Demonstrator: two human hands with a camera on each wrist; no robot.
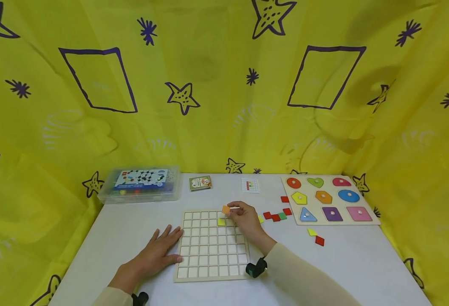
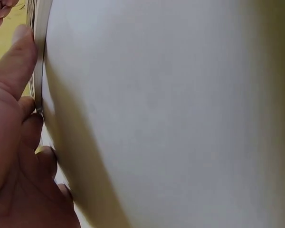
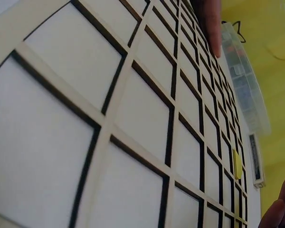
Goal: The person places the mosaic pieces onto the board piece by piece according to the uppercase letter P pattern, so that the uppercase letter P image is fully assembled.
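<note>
Your right hand (image 1: 248, 221) pinches 1 orange tile (image 1: 225, 209), 1 yellow tile (image 1: 221, 222) just left of that hand; your left hand (image 1: 157, 250), fingers spread, touches the grid board (image 1: 213, 250).

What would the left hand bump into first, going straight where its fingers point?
The pale, square-celled wooden grid board; the left hand seems to touch its left edge, though depth is unclear.

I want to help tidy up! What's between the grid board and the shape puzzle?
In the head view: red tiles, a green tile, a partly hidden yellow tile and part of the right hand.
</note>
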